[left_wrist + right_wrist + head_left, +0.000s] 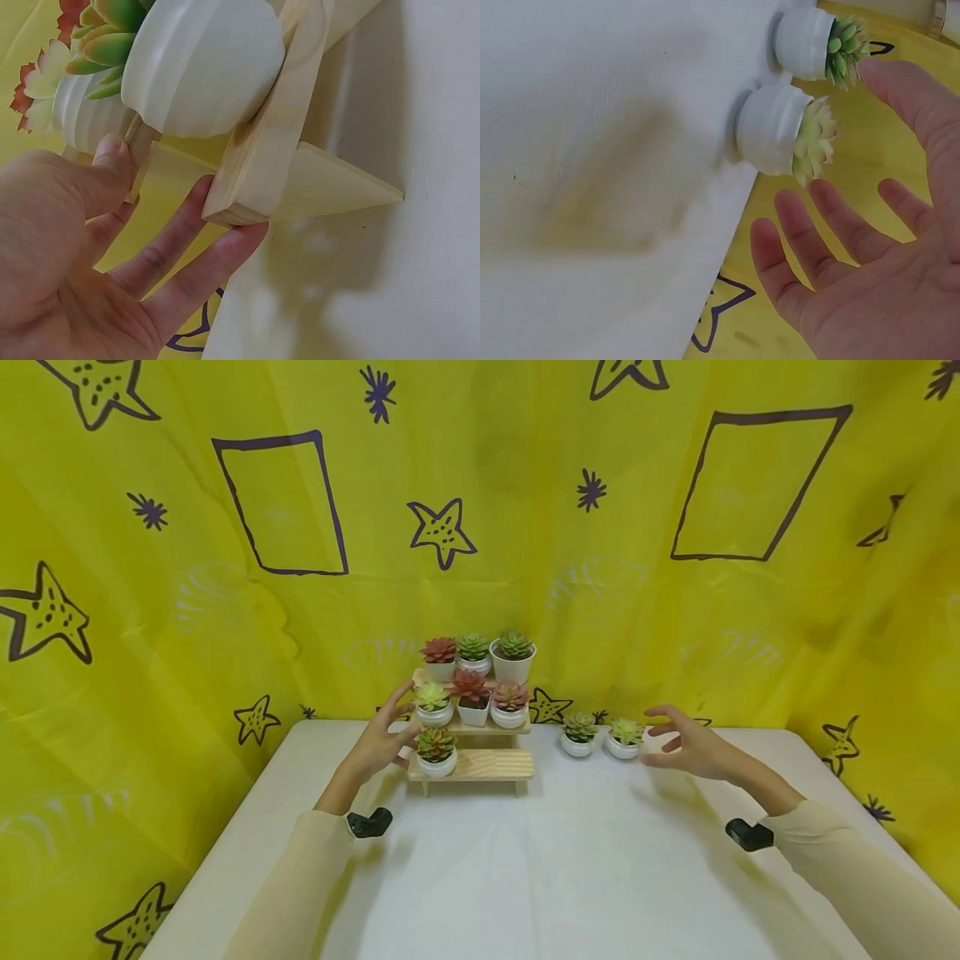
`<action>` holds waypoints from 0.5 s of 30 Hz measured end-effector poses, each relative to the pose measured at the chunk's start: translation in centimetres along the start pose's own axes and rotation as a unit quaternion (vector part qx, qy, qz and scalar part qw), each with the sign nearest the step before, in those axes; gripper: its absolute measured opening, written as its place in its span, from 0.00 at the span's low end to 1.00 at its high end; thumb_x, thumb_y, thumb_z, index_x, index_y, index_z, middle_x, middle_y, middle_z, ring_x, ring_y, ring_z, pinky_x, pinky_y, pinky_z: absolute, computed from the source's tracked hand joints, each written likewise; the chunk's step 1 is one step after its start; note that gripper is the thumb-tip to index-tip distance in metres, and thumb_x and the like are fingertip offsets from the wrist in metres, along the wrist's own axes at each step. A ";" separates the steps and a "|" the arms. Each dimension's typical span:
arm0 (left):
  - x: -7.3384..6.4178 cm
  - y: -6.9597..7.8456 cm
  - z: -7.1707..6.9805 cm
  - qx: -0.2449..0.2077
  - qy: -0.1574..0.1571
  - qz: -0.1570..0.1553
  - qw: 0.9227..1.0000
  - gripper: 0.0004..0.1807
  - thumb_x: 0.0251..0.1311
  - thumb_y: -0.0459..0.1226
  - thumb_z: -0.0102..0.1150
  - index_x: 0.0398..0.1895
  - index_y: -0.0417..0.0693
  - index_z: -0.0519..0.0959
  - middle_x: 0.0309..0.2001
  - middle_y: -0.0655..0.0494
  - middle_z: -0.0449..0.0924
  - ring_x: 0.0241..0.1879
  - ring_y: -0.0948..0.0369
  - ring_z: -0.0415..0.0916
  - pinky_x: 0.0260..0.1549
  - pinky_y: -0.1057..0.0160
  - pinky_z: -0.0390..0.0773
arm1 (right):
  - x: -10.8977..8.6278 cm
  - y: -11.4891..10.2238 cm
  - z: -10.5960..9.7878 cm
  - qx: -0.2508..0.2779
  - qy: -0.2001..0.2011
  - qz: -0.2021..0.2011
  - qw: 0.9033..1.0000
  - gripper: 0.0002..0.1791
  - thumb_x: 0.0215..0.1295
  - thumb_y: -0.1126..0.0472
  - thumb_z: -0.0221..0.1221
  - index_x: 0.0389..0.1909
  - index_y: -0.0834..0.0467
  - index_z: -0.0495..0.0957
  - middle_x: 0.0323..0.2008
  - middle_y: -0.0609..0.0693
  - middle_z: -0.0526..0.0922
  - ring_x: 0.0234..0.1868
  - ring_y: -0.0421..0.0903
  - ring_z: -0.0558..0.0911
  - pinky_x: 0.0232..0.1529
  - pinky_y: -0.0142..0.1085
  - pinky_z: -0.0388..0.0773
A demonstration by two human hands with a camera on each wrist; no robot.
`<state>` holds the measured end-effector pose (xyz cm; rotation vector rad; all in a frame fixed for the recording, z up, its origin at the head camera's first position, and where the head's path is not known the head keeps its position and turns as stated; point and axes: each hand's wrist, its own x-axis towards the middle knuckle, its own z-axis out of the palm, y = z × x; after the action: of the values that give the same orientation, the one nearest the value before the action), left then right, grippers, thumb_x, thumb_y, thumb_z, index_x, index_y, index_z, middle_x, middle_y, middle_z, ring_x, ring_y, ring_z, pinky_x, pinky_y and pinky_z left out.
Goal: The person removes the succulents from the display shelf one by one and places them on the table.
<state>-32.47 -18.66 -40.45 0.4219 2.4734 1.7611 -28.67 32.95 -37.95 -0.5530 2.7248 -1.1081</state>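
Observation:
A tiered wooden stand point(491, 765) holds several small potted succulents, red and green, in white pots. My left hand point(381, 745) is at its left end; in the left wrist view, fingertips point(246, 238) touch the end of the lowest shelf point(251, 184), and the thumb is against the middle shelf's end. A red-edged green succulent point(437, 750) sits at the left of the lowest shelf. My right hand point(693, 750), fingers spread and slightly bent, hovers beside a pale green succulent point(816, 141) in a round white pot, holding nothing. Left of that pot stands a darker green succulent point(579, 733).
The stand and the two loose pots are near the back edge of a white-covered table point(540, 868). Behind them hangs a yellow curtain point(510, 460) with drawn stars and frames. Bare white surface lies in front of the stand.

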 end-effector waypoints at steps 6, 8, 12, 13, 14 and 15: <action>-0.2 -0.1 -0.2 -0.012 -0.010 0.010 1.000 0.44 0.75 0.31 0.55 0.83 0.74 0.47 0.77 0.35 0.54 0.38 0.53 0.83 0.25 0.54 0.86 | -0.2 -0.4 0.0 -0.007 0.003 -0.002 1.000 0.45 0.68 0.54 0.68 0.75 0.63 0.53 0.65 0.75 0.70 0.56 0.70 0.78 0.49 0.55 0.82; -0.2 -0.2 -0.3 -0.015 -0.015 0.014 1.000 0.44 0.75 0.31 0.55 0.83 0.73 0.47 0.77 0.35 0.54 0.38 0.53 0.83 0.25 0.53 0.87 | -0.3 -0.6 0.0 -0.008 0.005 -0.006 1.000 0.44 0.68 0.55 0.68 0.75 0.62 0.53 0.65 0.75 0.70 0.56 0.69 0.78 0.49 0.55 0.82; -0.2 -0.3 -0.5 -0.012 -0.022 0.016 1.000 0.44 0.75 0.31 0.55 0.83 0.72 0.46 0.77 0.34 0.53 0.38 0.54 0.83 0.26 0.51 0.87 | -0.4 -1.0 0.1 -0.008 0.008 -0.017 1.000 0.44 0.68 0.56 0.69 0.75 0.62 0.54 0.64 0.74 0.71 0.56 0.69 0.78 0.48 0.55 0.83; -0.2 -0.3 -0.5 -0.012 -0.023 0.016 1.000 0.44 0.75 0.31 0.55 0.83 0.72 0.46 0.77 0.34 0.53 0.39 0.54 0.83 0.27 0.50 0.87 | -0.4 -1.1 0.1 -0.009 0.008 -0.021 1.000 0.44 0.68 0.57 0.68 0.75 0.62 0.53 0.64 0.74 0.71 0.56 0.69 0.78 0.48 0.54 0.83; -0.1 -0.3 -0.5 -0.012 -0.024 0.016 1.000 0.44 0.75 0.31 0.55 0.83 0.72 0.46 0.77 0.34 0.53 0.39 0.54 0.83 0.27 0.50 0.87 | -0.4 -1.2 0.1 -0.008 0.009 -0.023 1.000 0.44 0.68 0.57 0.69 0.75 0.62 0.54 0.64 0.74 0.71 0.56 0.69 0.78 0.48 0.54 0.83; -0.1 -0.3 -0.5 -0.012 -0.025 0.015 0.999 0.45 0.75 0.31 0.55 0.83 0.72 0.46 0.77 0.35 0.53 0.39 0.54 0.83 0.27 0.50 0.87 | -0.4 -1.3 0.2 -0.007 0.010 -0.026 1.000 0.44 0.68 0.57 0.69 0.75 0.62 0.54 0.64 0.74 0.71 0.56 0.69 0.78 0.48 0.54 0.83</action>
<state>-32.50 -19.23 -40.58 0.4984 2.4222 1.7662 -27.90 32.13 -37.15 -0.6201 2.7525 -1.1127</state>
